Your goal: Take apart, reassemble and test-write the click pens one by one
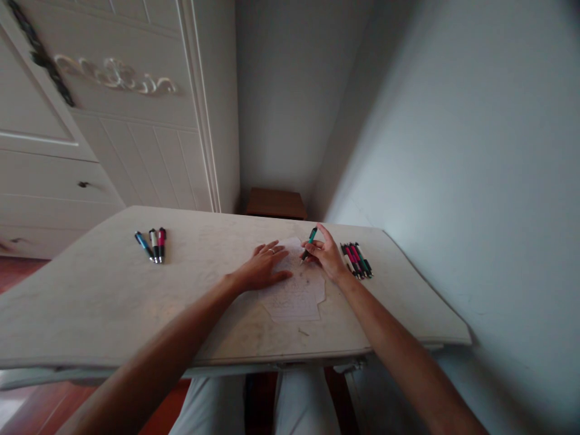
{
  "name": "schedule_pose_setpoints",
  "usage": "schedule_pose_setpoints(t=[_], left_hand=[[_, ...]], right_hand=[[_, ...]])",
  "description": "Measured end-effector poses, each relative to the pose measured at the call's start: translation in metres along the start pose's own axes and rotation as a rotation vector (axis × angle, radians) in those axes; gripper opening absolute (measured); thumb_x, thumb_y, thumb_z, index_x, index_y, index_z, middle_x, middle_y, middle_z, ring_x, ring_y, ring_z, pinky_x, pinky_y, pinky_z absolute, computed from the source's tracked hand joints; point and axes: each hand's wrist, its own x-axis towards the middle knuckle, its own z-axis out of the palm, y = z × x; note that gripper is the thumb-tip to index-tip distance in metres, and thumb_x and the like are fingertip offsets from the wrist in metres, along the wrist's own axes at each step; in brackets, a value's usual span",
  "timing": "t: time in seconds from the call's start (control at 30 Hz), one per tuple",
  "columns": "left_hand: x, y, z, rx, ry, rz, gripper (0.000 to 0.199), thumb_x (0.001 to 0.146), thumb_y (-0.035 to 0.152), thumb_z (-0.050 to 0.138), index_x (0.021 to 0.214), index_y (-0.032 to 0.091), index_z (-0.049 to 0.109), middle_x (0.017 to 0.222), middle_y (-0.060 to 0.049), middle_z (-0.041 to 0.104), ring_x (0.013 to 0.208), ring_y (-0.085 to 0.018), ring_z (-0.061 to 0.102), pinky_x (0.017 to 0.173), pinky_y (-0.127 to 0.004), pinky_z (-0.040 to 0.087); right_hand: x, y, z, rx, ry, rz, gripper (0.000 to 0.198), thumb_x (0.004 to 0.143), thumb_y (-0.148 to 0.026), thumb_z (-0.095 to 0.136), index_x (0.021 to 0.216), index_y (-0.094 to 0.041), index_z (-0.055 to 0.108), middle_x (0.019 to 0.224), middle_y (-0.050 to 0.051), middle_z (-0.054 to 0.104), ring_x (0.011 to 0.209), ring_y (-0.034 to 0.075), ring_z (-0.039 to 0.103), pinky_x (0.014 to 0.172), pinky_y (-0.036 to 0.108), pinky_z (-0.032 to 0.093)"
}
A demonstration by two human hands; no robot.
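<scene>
The pale wall [453, 151] was the largest thing, and it rose to the right of the paper [294, 311]. The white cabinet [158, 151], with a carved ornament, stood beyond the paper and to its left. The surface [190, 272], whitish and a little stained, spread under the paper and on all sides of it. The person's light trousers [304, 402] appeared on the near side of the paper, below the edge of the surface. The paper itself was lying flat, with an uneven outline and faint marks on it.

The left hand [261, 269] was resting on the left part of the paper, its fingers spread and grasping nothing. The right hand [328, 257], at the right side of the paper, was holding a green and black pen [312, 236] in a tilted position. The pen's tip pointed down to the paper; I cannot tell whether it touched. Just to the right of the paper, several pens [357, 260] lay side by side, pink, green and white among them. Well apart to its left lay three markers [154, 244]: blue, white and pink.
</scene>
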Motion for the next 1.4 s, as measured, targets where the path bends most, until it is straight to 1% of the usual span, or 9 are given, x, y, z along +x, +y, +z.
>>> schedule_pose_setpoints(t=[0.2,0.33,0.57,0.7,0.83,1.0,1.13,1.3,1.4], left_hand=[[0.001,0.005,-0.004,-0.042,0.045,0.013,0.059,0.09,0.057,0.047,0.136,0.021,0.049,0.143,-0.011,0.049,0.141,-0.028,0.03,0.114,-0.046,0.023],[0.002,0.01,-0.005,-0.118,0.132,0.006,0.049,0.091,0.053,0.048,0.13,0.023,0.055,0.135,-0.01,0.057,0.132,-0.028,0.044,0.11,-0.046,0.029],[0.004,0.012,0.0,-0.343,0.244,0.073,0.039,0.092,0.045,0.051,0.115,0.018,0.066,0.11,-0.011,0.07,0.106,-0.026,0.061,0.095,-0.04,0.044],[0.005,0.017,-0.003,-0.514,0.302,0.045,0.034,0.091,0.044,0.052,0.108,0.02,0.069,0.106,-0.008,0.071,0.099,-0.022,0.064,0.09,-0.034,0.046],[0.007,0.025,-0.008,-0.723,0.299,-0.066,0.035,0.09,0.047,0.052,0.098,0.017,0.07,0.095,-0.007,0.072,0.086,-0.02,0.064,0.073,-0.028,0.048],[0.009,0.031,-0.011,-0.976,0.285,-0.174,0.036,0.08,0.05,0.064,0.081,0.014,0.068,0.07,-0.003,0.066,0.061,-0.013,0.057,0.057,-0.024,0.043],[0.009,0.035,-0.014,-1.164,0.287,-0.278,0.03,0.073,0.042,0.073,0.078,0.013,0.067,0.065,-0.003,0.064,0.056,-0.012,0.055,0.052,-0.022,0.041],[0.011,0.035,-0.023,-1.718,0.363,-0.377,0.018,0.08,0.031,0.063,0.078,0.013,0.061,0.079,-0.007,0.067,0.068,-0.016,0.064,0.061,-0.026,0.051],[0.01,0.031,-0.03,-1.987,0.334,-0.477,0.012,0.085,0.025,0.054,0.08,0.014,0.058,0.068,-0.004,0.062,0.058,-0.014,0.061,0.055,-0.025,0.051]], right_hand=[[-0.004,-0.002,0.006,-0.048,-0.021,0.002,0.107,0.061,-0.034,0.084,0.147,-0.023,0.022,0.071,-0.003,0.069,0.057,0.018,0.069,0.043,0.021,0.052],[-0.007,-0.004,0.01,-0.06,-0.049,-0.002,0.108,0.059,-0.034,0.085,0.146,-0.021,0.022,0.066,-0.007,0.066,0.051,0.015,0.064,0.044,0.022,0.051],[-0.012,-0.008,0.01,0.036,-0.183,0.098,0.066,0.064,-0.041,0.083,0.117,-0.017,0.053,0.061,-0.007,0.059,0.047,0.008,0.054,0.045,0.018,0.046],[-0.015,-0.009,0.01,0.06,-0.271,0.153,0.067,0.063,-0.043,0.084,0.117,-0.017,0.054,0.062,-0.005,0.061,0.047,0.007,0.053,0.042,0.016,0.043],[-0.016,-0.006,0.012,0.003,-0.348,0.163,0.077,0.057,-0.045,0.087,0.121,-0.017,0.055,0.06,-0.006,0.063,0.04,0.006,0.049,0.036,0.016,0.039],[-0.017,-0.002,0.012,-0.072,-0.427,0.175,0.085,0.062,-0.047,0.083,0.134,-0.015,0.051,0.061,-0.004,0.066,0.036,0.008,0.052,0.035,0.018,0.041],[-0.016,-0.002,0.013,-0.073,-0.444,0.162,0.077,0.067,-0.054,0.078,0.13,-0.016,0.057,0.066,0.0,0.069,0.04,0.011,0.059,0.039,0.021,0.046],[-0.016,-0.005,0.013,-0.057,-0.42,0.13,0.061,0.076,-0.06,0.067,0.117,-0.015,0.065,0.074,0.005,0.072,0.047,0.012,0.064,0.047,0.024,0.05],[-0.017,-0.006,0.013,-0.054,-0.376,0.125,0.056,0.078,-0.06,0.066,0.111,-0.014,0.067,0.072,0.005,0.072,0.049,0.012,0.063,0.048,0.023,0.049]])
